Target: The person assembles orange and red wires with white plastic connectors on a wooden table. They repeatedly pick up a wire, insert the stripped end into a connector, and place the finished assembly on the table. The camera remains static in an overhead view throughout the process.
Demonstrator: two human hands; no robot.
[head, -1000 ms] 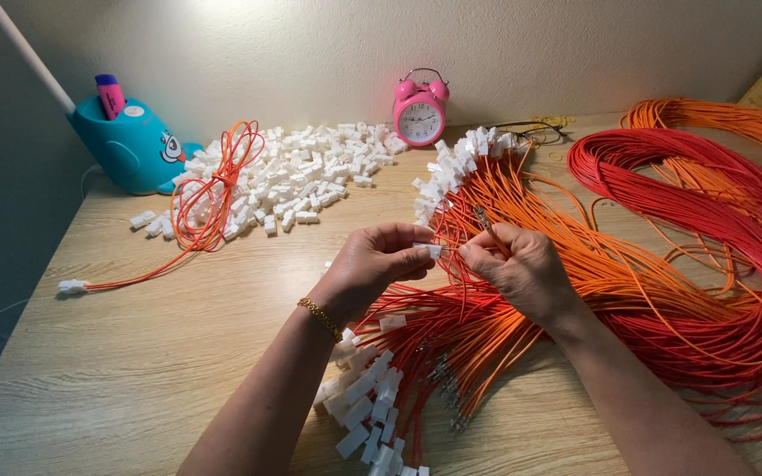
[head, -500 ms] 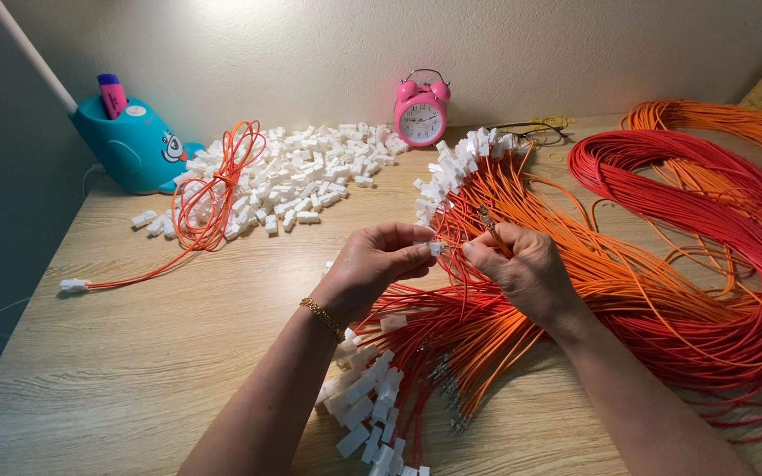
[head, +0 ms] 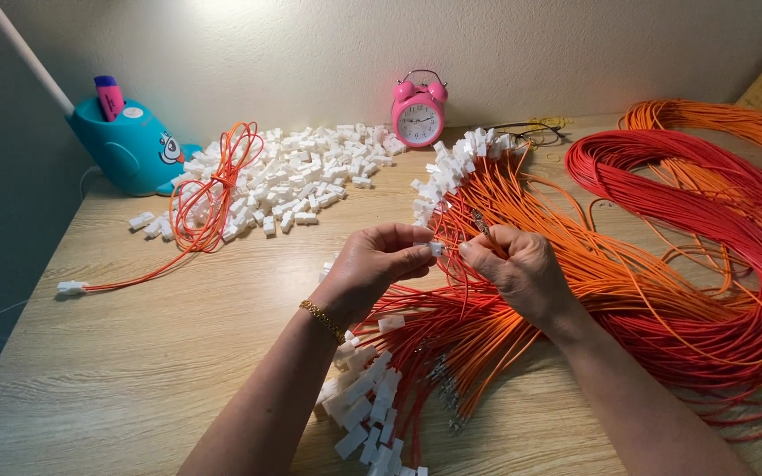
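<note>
— Where's the small white connector?

— Between the two hands, pinched at the fingertips of the left hand. The right hand pinches an orange wire just beside it, its end at the connector.

— And underneath?

— A spread of orange wires with white plugs lies below both hands. Beyond the left hand sits a heap of loose white connectors and a small wire bundle. Past the fingertips stands a pink alarm clock; red wire coils lie beyond the right hand.
</note>
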